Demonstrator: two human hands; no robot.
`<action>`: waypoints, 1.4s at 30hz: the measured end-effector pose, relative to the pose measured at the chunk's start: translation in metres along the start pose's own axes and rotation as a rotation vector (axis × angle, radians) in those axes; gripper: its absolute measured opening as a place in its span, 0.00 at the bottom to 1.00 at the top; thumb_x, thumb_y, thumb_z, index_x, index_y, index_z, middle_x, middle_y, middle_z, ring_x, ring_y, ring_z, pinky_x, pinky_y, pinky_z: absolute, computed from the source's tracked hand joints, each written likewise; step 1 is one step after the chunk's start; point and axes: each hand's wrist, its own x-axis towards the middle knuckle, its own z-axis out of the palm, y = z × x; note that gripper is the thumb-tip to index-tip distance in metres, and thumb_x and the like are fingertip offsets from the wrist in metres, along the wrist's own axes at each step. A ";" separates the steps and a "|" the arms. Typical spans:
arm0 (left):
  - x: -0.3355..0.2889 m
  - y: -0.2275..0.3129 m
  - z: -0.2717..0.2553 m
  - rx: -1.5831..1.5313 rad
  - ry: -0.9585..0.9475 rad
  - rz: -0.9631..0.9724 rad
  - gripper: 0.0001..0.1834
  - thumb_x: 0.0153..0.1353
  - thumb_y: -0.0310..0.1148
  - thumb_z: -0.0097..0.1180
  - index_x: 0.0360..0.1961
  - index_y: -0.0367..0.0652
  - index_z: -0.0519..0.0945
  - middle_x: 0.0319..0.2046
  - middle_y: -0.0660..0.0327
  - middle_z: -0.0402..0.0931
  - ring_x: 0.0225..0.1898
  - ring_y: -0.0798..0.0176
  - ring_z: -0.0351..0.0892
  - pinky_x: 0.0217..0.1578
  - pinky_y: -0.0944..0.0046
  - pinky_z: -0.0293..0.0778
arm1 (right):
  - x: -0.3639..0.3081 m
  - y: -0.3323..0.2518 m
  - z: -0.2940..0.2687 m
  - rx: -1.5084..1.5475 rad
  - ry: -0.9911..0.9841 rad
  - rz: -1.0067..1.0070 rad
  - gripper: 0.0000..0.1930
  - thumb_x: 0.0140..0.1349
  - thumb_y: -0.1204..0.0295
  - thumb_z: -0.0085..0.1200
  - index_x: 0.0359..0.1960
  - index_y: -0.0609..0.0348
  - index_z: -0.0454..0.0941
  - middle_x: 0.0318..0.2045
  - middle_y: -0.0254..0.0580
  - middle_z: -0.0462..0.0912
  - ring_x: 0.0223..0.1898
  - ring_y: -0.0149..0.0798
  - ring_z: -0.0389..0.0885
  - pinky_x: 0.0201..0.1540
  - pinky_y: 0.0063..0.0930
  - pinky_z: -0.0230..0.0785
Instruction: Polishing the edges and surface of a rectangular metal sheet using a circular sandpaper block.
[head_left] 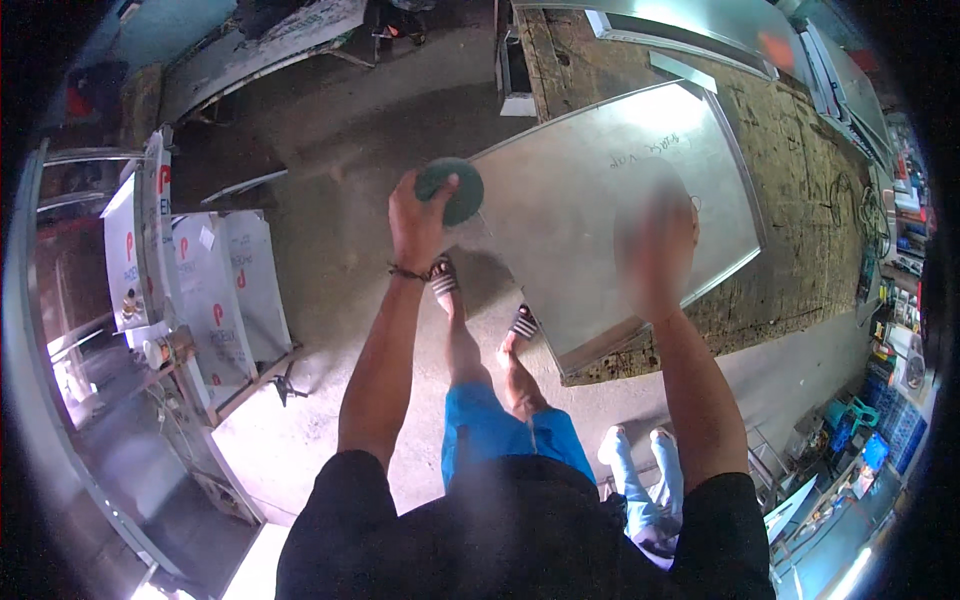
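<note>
My left hand (415, 220) is closed on a dark green round disc (464, 200), with the thumb lying over its face. It is held up beside the left edge of a large flat silver panel (570, 220), over the floor. The panel has a thin raised rim and handwriting near its far end. Over the panel's right half is my right hand (665, 265), smeared by motion. A dark blurred shape surrounds its fingers, so I cannot make out whether it holds anything.
The panel lies on a worn wooden workbench (800, 290). A metal frame (690, 40) rests at the bench's far side. Film-wrapped panels (215, 300) stand on the left. Behind me on the right are another person's legs (640, 480). Tools and boxes (900, 370) crowd the right edge.
</note>
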 end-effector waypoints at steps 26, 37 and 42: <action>-0.046 0.018 0.003 0.483 0.051 0.422 0.27 0.53 0.36 0.75 0.55 0.47 0.81 0.57 0.48 0.70 0.60 0.44 0.74 0.58 0.49 0.75 | 0.000 0.008 0.002 -0.033 0.051 -0.020 0.29 0.72 0.47 0.51 0.66 0.51 0.71 0.70 0.52 0.65 0.72 0.55 0.59 0.74 0.55 0.50; -0.013 0.004 -0.013 0.031 -0.075 0.065 0.29 0.54 0.40 0.78 0.53 0.38 0.81 0.51 0.52 0.79 0.53 0.59 0.79 0.55 0.58 0.76 | 0.000 0.001 -0.003 -0.007 0.039 -0.021 0.29 0.74 0.46 0.47 0.67 0.51 0.70 0.70 0.54 0.65 0.73 0.55 0.59 0.75 0.55 0.48; 0.006 0.017 -0.019 0.064 -0.213 -0.148 0.30 0.57 0.47 0.76 0.49 0.33 0.81 0.48 0.50 0.83 0.52 0.63 0.79 0.55 0.59 0.75 | 0.001 -0.001 -0.003 -0.029 0.008 0.003 0.29 0.74 0.46 0.46 0.67 0.50 0.70 0.70 0.54 0.65 0.73 0.55 0.59 0.75 0.55 0.48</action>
